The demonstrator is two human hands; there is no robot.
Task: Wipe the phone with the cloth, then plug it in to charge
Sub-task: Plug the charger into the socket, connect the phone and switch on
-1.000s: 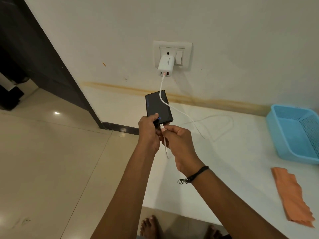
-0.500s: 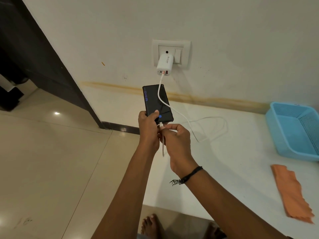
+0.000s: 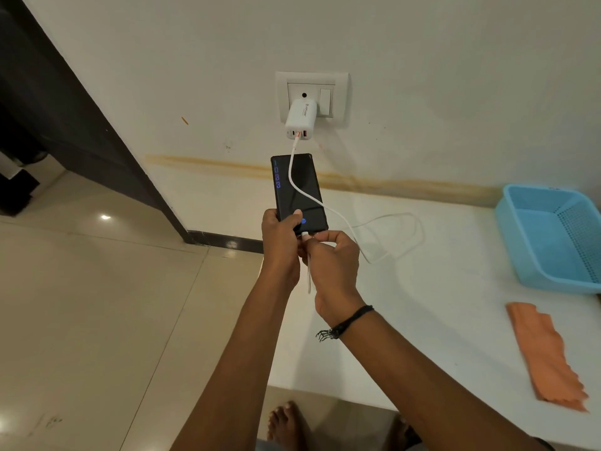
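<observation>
Phone (image 3: 297, 190) held in air below charger (image 3: 301, 120), left hand (image 3: 280, 237) clamped on bottom end. Right hand (image 3: 331, 255) pinching cable (image 3: 312, 196) plug at port. Rigid, slick glass, prob light: grip by edges, not screen.

Hidden and cut-off parts, head view

Phone (image 3: 297, 190): lower left corner covered by the left hand (image 3: 281, 237); its charging port hidden behind the right hand (image 3: 331, 255), so whether the cable (image 3: 390, 236) plug is fully seated cannot be told; blue screen digits too small to read. Charger (image 3: 300, 120): printed label illegible. Basket (image 3: 533, 255): right side cut off by the frame edge. Foot (image 3: 284, 424): cropped at the bottom edge.
</observation>
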